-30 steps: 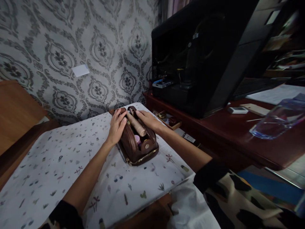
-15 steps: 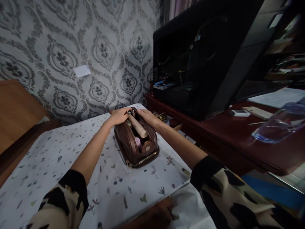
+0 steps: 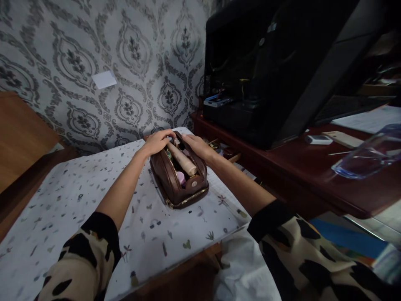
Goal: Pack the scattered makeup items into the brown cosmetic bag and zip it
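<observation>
A brown leather toiletry bag (image 3: 166, 177) stands unzipped on a bed-like surface with a white printed cover (image 3: 94, 196). Its mouth gapes, and a beige tube (image 3: 184, 161) lies lengthwise in the opening. Below the tube, a small pink container (image 3: 181, 177) shows inside. My left hand (image 3: 156, 143) grips the far left rim, its fingertips curled over the edge into the bag. On the far right rim rests my right hand (image 3: 198, 148), holding that side; its fingertips are partly hidden. The zip runs along the rim, with a second gold zip at the near base.
To the right, a dark red desk (image 3: 300, 175) carries a large black computer case (image 3: 250, 75), a small white device (image 3: 318, 140) and a clear plastic container (image 3: 363, 161). An open drawer (image 3: 233, 159) sits close to my right forearm. Patterned wallpaper (image 3: 134, 75) rises behind.
The camera view has tilted down slightly, so everything sits higher or lower in the picture accordingly. Both hands stay on the bag's rims, and the bag keeps its place on the cover.
</observation>
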`<state>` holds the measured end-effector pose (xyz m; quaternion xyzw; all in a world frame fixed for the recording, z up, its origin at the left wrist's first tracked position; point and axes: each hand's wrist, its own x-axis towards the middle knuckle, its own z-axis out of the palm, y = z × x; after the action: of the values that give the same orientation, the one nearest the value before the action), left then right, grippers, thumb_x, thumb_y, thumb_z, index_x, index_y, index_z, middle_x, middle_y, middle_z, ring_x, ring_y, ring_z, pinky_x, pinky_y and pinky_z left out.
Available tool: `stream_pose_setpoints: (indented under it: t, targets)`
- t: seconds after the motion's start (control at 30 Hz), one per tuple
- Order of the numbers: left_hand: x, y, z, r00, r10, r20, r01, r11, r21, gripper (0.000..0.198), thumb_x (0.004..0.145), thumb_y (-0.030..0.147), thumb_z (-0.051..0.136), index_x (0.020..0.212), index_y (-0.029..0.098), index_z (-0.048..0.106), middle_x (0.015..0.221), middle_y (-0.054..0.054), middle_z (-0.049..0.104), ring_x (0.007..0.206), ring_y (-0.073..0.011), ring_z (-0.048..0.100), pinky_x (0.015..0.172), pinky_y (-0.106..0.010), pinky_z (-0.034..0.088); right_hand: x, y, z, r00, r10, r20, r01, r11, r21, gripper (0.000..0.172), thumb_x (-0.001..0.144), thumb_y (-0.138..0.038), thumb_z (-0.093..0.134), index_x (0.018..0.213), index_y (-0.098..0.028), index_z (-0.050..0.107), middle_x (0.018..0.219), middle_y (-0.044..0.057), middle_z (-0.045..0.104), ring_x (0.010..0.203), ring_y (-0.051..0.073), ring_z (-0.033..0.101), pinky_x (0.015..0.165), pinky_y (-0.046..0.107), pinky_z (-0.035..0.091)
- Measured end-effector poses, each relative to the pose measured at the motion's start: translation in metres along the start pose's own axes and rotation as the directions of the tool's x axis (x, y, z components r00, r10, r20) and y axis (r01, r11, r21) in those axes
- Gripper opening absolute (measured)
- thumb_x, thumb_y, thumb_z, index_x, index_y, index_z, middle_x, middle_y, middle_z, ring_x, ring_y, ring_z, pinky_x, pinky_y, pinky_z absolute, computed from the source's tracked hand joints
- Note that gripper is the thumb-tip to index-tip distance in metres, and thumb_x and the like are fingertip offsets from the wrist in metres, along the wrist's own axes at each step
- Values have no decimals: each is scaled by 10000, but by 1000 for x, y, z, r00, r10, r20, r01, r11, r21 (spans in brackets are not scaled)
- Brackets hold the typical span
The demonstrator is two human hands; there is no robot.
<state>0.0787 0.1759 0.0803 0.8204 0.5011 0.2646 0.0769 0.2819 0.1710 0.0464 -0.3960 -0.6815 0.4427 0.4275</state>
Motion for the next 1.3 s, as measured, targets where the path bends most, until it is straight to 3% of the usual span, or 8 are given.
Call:
stream_pose_setpoints:
  t: [0.17,0.27,0.43,0.57,0.8,1.0,1.17,1.3]
  targets:
    - [-25,22,0,971,-14,-239,22,999,28,349,945,244,429,1126,201,725,1142,-66,742,1103,-245,660,1053,-374,477,-28,4,-3,990,-128,-60,118,982,-145,497,1001,-495,490,1261,-119,685,1285,122,709,1212,276,630,1079,386,446]
    - [-61,43,7,923,48,-383,-62,998,-23,379,1013,390,429,1209,187,682,1305,-109,676,1298,-261,574,1157,-406,409,-39,12,-1,981,-169,-98,155,979,-134,520,1002,-495,491,1344,-132,638,1375,127,668,1284,272,600,1131,405,415]
    - [-106,63,41,915,-38,-402,-19,990,-137,516,1054,558,337,1441,277,533,1612,-80,429,1537,-244,329,1282,-462,244,-45,15,8,976,-167,-140,152,982,-116,567,990,-572,487,1351,-161,637,1400,120,658,1325,279,584,1171,434,397]
    - [-105,60,60,897,-114,-427,36,982,-187,580,1051,615,255,1470,306,512,1643,-65,385,1576,-251,242,1301,-512,172,-50,9,16,975,-172,-139,147,974,-170,649,968,-614,495,1408,-145,587,1435,159,624,1347,305,571,1167,462,410]
    - [-114,56,60,888,-46,-458,-67,971,-228,563,1061,587,256,1494,298,473,1641,-71,384,1565,-239,266,1303,-478,192,-95,11,11,964,-250,-92,234,960,-153,700,997,-665,398,1494,-184,506,1564,139,499,1463,272,452,1237,466,332]
    - [-96,28,45,809,-96,-580,32,992,-121,436,1056,489,351,1331,225,564,1446,-131,557,1399,-254,475,1217,-467,350,-120,27,37,877,-433,-211,281,816,-505,721,968,-641,498,1518,-178,457,1613,223,346,1499,367,351,1185,608,349]
    - [-69,-5,6,915,-23,-403,38,999,30,302,982,303,414,1105,210,673,1129,-98,698,1116,-254,627,1040,-430,503,-112,24,50,825,-523,-214,268,695,-667,612,980,-551,503,1458,-169,517,1547,255,378,1404,430,406,1088,650,398]
    - [-55,-11,-10,966,41,-256,-1,988,153,343,927,232,423,1099,211,718,1123,-88,727,1092,-263,637,1022,-436,507,-109,12,51,821,-533,-203,261,667,-698,640,966,-563,512,1521,-249,456,1562,201,382,1418,420,378,1107,637,372]
